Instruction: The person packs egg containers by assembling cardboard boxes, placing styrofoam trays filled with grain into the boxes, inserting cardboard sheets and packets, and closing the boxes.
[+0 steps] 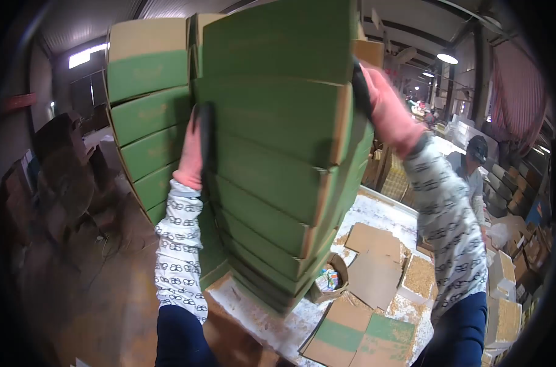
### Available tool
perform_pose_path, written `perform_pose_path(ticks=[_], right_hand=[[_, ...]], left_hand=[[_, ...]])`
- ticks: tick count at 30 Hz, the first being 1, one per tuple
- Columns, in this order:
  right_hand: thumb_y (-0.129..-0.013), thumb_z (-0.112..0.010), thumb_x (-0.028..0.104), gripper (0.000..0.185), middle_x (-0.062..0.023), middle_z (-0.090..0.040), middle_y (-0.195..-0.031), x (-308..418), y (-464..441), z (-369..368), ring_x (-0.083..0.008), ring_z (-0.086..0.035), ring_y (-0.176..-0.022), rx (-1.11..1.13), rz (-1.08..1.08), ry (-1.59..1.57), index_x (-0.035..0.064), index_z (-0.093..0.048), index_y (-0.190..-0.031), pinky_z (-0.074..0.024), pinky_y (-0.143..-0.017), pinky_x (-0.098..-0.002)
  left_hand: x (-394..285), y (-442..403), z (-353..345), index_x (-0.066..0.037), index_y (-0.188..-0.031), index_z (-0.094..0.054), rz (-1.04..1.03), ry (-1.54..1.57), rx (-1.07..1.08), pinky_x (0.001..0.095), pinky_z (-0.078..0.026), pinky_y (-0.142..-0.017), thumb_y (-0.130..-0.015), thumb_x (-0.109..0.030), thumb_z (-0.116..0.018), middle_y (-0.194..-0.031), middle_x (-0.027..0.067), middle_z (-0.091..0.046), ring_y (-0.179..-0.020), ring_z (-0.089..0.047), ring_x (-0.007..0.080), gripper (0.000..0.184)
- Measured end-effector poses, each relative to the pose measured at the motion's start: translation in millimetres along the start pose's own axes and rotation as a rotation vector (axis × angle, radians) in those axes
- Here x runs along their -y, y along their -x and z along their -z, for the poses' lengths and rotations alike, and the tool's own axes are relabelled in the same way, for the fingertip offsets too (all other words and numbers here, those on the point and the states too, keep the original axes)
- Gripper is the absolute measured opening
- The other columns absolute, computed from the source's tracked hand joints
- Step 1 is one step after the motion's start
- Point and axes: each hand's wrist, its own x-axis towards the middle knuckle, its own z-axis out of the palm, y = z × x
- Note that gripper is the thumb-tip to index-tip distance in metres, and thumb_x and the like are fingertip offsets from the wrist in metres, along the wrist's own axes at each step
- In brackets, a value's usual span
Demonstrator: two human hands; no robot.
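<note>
A tall stack of green cardboard boxes (265, 122) rises in front of me, leaning slightly in the view. My left hand (195, 150), in a pink glove with a dark palm, presses flat along the left side of the stack's upper part. My right hand (388, 110), gloved alike, clasps the right side near the seam below the top box (278, 46). Its fingertips are partly hidden behind the box edge. Between them the two hands grip the upper boxes; I cannot tell exactly how many.
Another stack of green and brown boxes (149, 116) stands behind on the left. Below right, a white-speckled table (244, 309) bears flattened cardboard (375, 263), a small round container (336, 284) and a tray of brown grains (419, 275). A co-worker (470, 165) is at the right.
</note>
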Motion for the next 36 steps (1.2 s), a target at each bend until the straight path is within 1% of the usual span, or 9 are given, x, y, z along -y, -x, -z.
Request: perform_pose_path(ticks=[5, 8, 12, 14, 18, 22, 28, 32, 36], right_hand=[[-0.089, -0.044, 0.023, 0.043, -0.0155, -0.053, -0.119, -24.2, -10.1, -10.7, -0.0244, -0.05, -0.11, -0.141, 0.078, -0.405, -0.0006, -0.046, -0.124, -0.036, -0.097, -0.0306], [-0.094, -0.04, 0.031, 0.046, -0.0132, -0.048, -0.127, -15.9, 9.1, -1.3, -0.0209, -0.046, -0.116, -0.146, 0.209, -0.459, -0.0016, -0.042, -0.128, -0.0303, -0.102, -0.0291], [-0.091, -0.041, 0.009, 0.048, -0.0145, -0.037, -0.137, -26.8, 43.3, 10.4, -0.0222, -0.04, -0.123, -0.015, 0.213, -0.198, -0.0005, -0.028, -0.136, -0.0315, -0.102, -0.0278], [-0.089, -0.048, 0.014, 0.046, -0.0177, -0.045, -0.13, -18.0, 46.6, -2.5, -0.0259, -0.048, -0.117, -0.09, 0.086, -0.377, -0.0039, -0.037, -0.13, -0.0371, -0.099, -0.0327], [-0.091, -0.045, 0.015, 0.04, -0.019, -0.048, -0.127, -27.6, 46.7, -15.4, -0.0273, -0.05, -0.115, -0.065, 0.419, 0.27, -0.0081, -0.044, -0.124, -0.0406, -0.098, -0.0353], [-0.092, -0.04, 0.011, 0.037, -0.019, -0.049, -0.127, -75.9, 1.0, -34.8, -0.0273, -0.049, -0.116, -0.044, 0.313, -0.327, -0.0096, -0.046, -0.122, -0.0384, -0.1, -0.0354], [-0.091, -0.046, 0.011, 0.03, -0.0147, -0.055, -0.118, -76.8, -25.8, -73.5, -0.0237, -0.055, -0.109, -0.173, 0.676, 0.29, -0.0045, -0.055, -0.115, -0.0433, -0.095, -0.0329], [-0.089, -0.051, 0.011, 0.029, -0.0127, -0.057, -0.116, -98.7, -46.1, -72.1, -0.0223, -0.056, -0.107, -0.071, 0.412, -0.266, -0.0046, -0.056, -0.113, -0.0411, -0.095, -0.0313], [-0.088, -0.056, 0.014, 0.04, -0.0143, -0.051, -0.12, -60.0, -18.4, -67.8, -0.0188, -0.054, -0.108, 0.201, 0.567, -0.469, -0.0029, -0.046, -0.123, -0.0433, -0.091, -0.0273]], left_hand=[[-103.7, 59.3, 30.0, 0.0, -0.139, -0.02, 0.535, 0.382, -0.383, 0.0346, -0.016, -0.109, -0.088, 0.0, -0.044, -0.145, 0.0166, -0.024, -0.134, -0.023, 0.0266, 0.056], [-150.2, 214.1, 23.3, 0.0, -0.141, -0.011, 0.613, 0.278, -0.233, 0.0375, -0.013, -0.11, -0.075, 0.0, -0.062, -0.146, 0.0158, -0.02, -0.134, -0.02, 0.0274, 0.083], [-222.7, 459.2, -17.8, -0.003, -0.142, -0.007, 1.753, 0.779, -0.112, 0.0345, -0.017, -0.109, -0.082, -0.009, -0.06, -0.145, 0.0188, -0.017, -0.133, -0.022, 0.0263, 0.081], [-254.3, 516.6, -53.5, -0.005, -0.143, -0.003, 1.715, 0.316, 0.475, 0.0348, -0.018, -0.109, -0.084, -0.015, -0.06, -0.145, 0.0184, -0.016, -0.135, -0.016, 0.0277, 0.083], [-260.8, 469.3, -82.4, -0.004, -0.142, 0.001, 1.506, 0.523, 0.045, 0.0362, -0.017, -0.109, -0.083, -0.015, -0.06, -0.146, 0.0213, -0.011, -0.136, -0.011, 0.0297, 0.086], [-236.7, 467.1, -95.3, -0.003, -0.142, 0.001, 1.458, 0.353, 0.151, 0.0334, -0.017, -0.11, -0.082, -0.006, -0.059, -0.147, 0.0199, -0.01, -0.135, -0.014, 0.0295, 0.085], [-194.0, 467.6, -145.7, 0.002, -0.141, -0.005, 1.524, 0.335, 0.145, 0.0292, -0.018, -0.109, -0.086, -0.01, -0.052, -0.144, 0.024, -0.016, -0.134, -0.019, 0.0319, 0.073], [-185.5, 451.9, -137.0, 0.0, -0.142, -0.007, 1.232, 0.076, 0.24, 0.0312, -0.027, -0.105, -0.091, -0.006, -0.04, -0.142, 0.0227, -0.025, -0.129, -0.029, 0.032, 0.061], [-184.6, 483.2, -120.6, -0.001, -0.138, -0.022, 1.678, 0.479, 0.146, 0.0326, -0.03, -0.102, -0.093, -0.022, -0.046, -0.139, 0.0157, -0.033, -0.125, -0.035, 0.0246, 0.056]])
